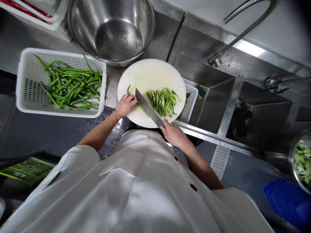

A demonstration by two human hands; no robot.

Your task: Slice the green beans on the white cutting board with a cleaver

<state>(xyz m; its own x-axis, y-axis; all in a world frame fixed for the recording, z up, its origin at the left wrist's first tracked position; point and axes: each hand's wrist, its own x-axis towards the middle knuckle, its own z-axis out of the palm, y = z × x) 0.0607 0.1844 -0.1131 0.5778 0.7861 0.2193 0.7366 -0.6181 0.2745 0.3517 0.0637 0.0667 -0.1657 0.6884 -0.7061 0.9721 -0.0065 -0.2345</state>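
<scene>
While the white basket [58,113] sits near the left hand [126,105], likely for easy reach, the round board [145,74] lies under both hands. The right hand [174,133] is closed round the knife [149,108]; the left hand, fingers bent, pins a green pepper [143,109].

We see a pale wall [289,42] behind the steel sink [217,102], a curved tap [243,37] at its back edge, a metal bench [161,30] to its left, and grey floor [245,171] in front.

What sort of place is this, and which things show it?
Probably a commercial kitchen: metal sinks, a large metal bowl and a round cutting board bearing sliced green peppers.
</scene>
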